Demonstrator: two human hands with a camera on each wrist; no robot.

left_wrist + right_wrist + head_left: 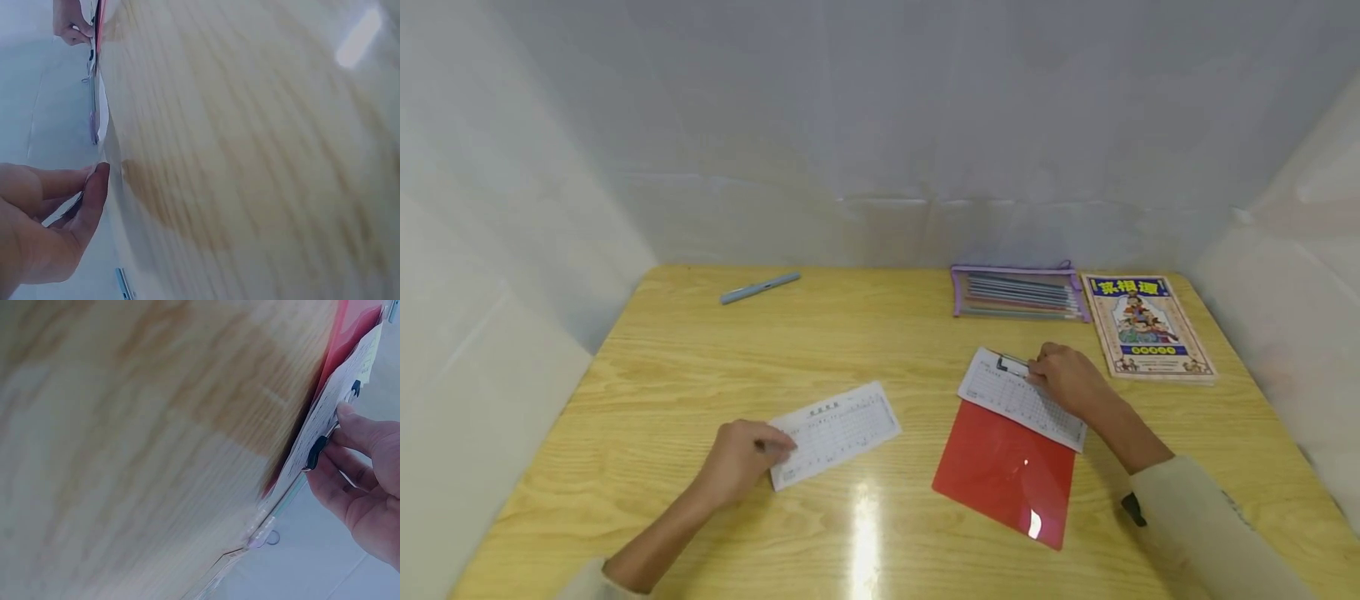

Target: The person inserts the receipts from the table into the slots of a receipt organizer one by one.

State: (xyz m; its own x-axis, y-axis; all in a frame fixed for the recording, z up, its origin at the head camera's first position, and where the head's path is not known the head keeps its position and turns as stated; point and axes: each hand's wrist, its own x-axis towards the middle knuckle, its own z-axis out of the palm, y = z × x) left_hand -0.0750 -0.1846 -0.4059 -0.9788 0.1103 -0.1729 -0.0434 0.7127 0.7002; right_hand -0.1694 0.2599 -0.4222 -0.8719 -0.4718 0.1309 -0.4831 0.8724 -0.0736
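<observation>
My left hand (pixel 741 458) pinches the left end of a white printed form (pixel 842 425) between thumb and fingers. Inside the curl of those fingers a small dark item (pixel 74 207) shows in the left wrist view. On the right lies a red clipboard (pixel 1003 467), tilted on the table, with a second printed form (pixel 1000 387) across its top end. My right hand (pixel 1067 379) grips the clipboard's metal clip (pixel 1013 364), thumb on one side and fingers on the other. Black ends of the clip (pixel 317 452) stand out in the right wrist view.
A blue pen (pixel 760 287) lies at the back left of the wooden table (pixel 685 358). Behind the clipboard is a purple-edged clear pouch (pixel 1018 293) with several pencils. A comic-style book (pixel 1150 325) lies to its right. White sheeting (pixel 880 125) walls the back and sides.
</observation>
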